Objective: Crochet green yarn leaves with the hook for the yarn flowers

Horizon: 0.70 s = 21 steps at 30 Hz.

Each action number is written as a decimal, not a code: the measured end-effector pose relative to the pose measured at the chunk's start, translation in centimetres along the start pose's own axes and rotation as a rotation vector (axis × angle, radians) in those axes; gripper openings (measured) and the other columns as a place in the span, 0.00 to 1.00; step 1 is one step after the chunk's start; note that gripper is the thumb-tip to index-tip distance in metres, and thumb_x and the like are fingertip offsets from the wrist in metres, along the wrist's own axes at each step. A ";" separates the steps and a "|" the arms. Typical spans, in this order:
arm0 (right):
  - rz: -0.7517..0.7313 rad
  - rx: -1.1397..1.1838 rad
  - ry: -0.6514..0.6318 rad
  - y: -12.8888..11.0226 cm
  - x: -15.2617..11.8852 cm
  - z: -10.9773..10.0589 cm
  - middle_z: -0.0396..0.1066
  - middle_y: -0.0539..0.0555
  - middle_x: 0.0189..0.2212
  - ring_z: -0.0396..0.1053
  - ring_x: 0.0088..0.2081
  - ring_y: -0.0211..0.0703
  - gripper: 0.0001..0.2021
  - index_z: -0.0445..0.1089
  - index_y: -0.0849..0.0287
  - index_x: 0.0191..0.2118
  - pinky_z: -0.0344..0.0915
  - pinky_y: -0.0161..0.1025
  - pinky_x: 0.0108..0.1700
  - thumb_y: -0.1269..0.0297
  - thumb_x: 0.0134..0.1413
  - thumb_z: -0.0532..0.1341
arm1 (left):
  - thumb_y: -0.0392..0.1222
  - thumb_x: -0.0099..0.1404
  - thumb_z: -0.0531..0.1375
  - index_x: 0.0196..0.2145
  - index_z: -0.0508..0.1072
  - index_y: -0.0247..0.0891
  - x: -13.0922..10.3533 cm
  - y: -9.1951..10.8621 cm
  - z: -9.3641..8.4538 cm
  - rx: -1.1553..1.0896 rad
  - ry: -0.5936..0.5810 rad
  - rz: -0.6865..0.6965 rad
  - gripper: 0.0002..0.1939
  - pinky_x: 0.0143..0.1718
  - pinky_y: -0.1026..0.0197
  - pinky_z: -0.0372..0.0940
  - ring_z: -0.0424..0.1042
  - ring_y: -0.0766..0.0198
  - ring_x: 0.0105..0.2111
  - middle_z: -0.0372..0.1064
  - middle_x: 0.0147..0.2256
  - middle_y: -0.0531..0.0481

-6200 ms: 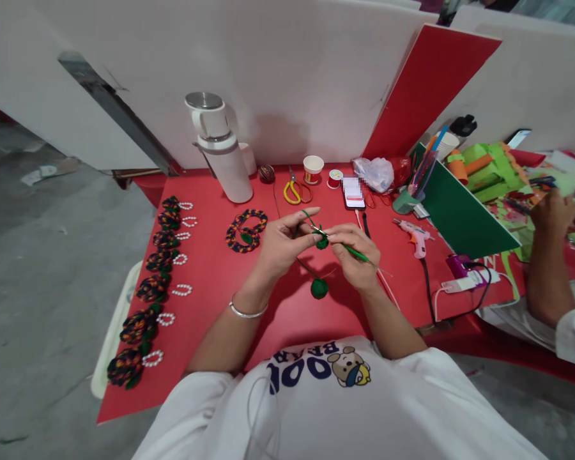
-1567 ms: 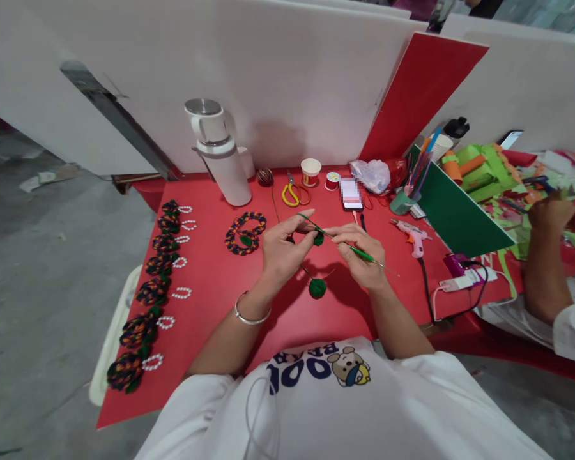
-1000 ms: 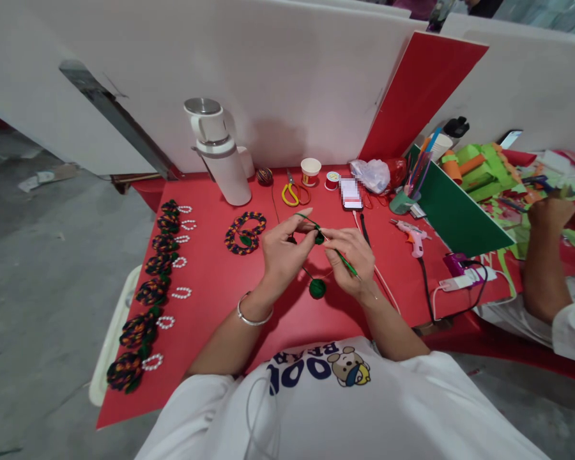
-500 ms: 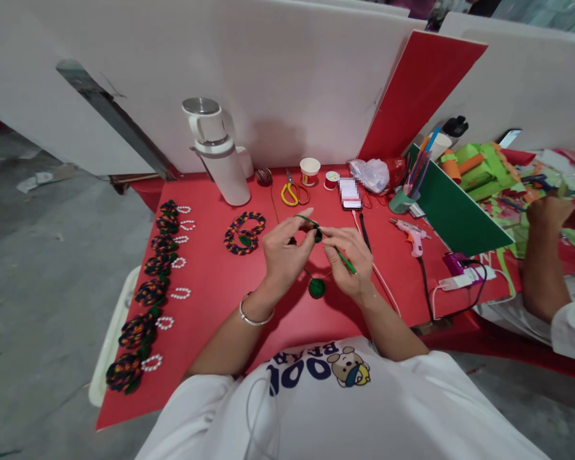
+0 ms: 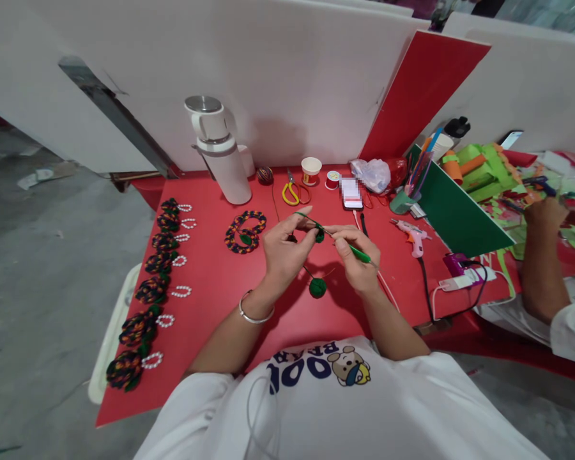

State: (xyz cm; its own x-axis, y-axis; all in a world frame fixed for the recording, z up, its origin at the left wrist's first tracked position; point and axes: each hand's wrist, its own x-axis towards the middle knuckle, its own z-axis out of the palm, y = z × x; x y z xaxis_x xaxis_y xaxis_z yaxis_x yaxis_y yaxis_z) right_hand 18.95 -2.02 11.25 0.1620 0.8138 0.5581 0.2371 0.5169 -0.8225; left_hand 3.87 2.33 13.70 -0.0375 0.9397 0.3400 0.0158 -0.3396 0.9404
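Observation:
My left hand point(image 5: 288, 248) is closed on a small dark green crochet piece point(image 5: 320, 235), with green yarn running over its raised index finger. Pinched in my right hand point(image 5: 357, 257) is a crochet hook point(image 5: 359, 253) with a green handle, its metal tip at the piece. A green yarn ball point(image 5: 317, 287) lies on the red table point(image 5: 211, 319) just below and between the hands. Left of my left hand rests a multicoloured braided loop point(image 5: 245, 232) with a green part in its middle.
Multicoloured bundles point(image 5: 152, 290) and bead loops point(image 5: 181, 291) line the left edge. Behind stand a white flask point(image 5: 227, 169), scissors point(image 5: 296, 191), a paper cup point(image 5: 311, 170) and a phone point(image 5: 351, 193). A pink glue gun point(image 5: 414, 237) lies right; a person's hand point(image 5: 546, 214) works beyond the green board point(image 5: 464, 204).
My right hand has turned and shifted slightly right, and the hook now lies flatter, with its metal shaft showing. My left hand stays nearly in place.

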 end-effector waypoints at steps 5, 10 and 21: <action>0.148 0.119 0.021 0.4 0.1 0.0 0.82 0.54 0.44 0.79 0.45 0.45 0.08 0.76 0.52 0.41 0.77 0.45 0.45 0.56 0.67 0.62 | 0.34 0.58 0.66 0.27 0.80 0.42 -0.1 -0.2 0.0 0.059 0.007 0.059 0.04 0.32 0.62 0.68 0.79 0.54 0.44 0.80 0.32 0.48; 0.008 -0.048 0.000 -0.2 0.0 0.0 0.81 0.54 0.45 0.78 0.49 0.47 0.06 0.76 0.50 0.42 0.75 0.49 0.53 0.59 0.67 0.62 | 0.34 0.58 0.66 0.26 0.79 0.41 -0.1 -0.5 0.1 0.075 0.008 0.116 0.05 0.36 0.60 0.70 0.79 0.52 0.47 0.78 0.30 0.48; -0.339 -0.404 -0.006 0.5 -0.1 0.7 0.79 0.55 0.45 0.75 0.48 0.50 0.07 0.75 0.47 0.45 0.72 0.55 0.52 0.66 0.65 0.63 | 0.34 0.51 0.70 0.45 0.83 0.39 0.2 -0.3 0.3 -0.081 -0.001 -0.157 0.21 0.22 0.67 0.59 0.73 0.67 0.28 0.78 0.29 0.52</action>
State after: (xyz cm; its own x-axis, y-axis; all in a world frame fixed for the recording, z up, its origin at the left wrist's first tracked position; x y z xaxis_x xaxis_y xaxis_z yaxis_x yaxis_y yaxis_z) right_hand 18.38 -1.69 10.69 0.0073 0.6209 0.7838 0.6259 0.6084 -0.4878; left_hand 4.13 2.59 13.49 -0.0319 0.9814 0.1891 -0.0706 -0.1909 0.9791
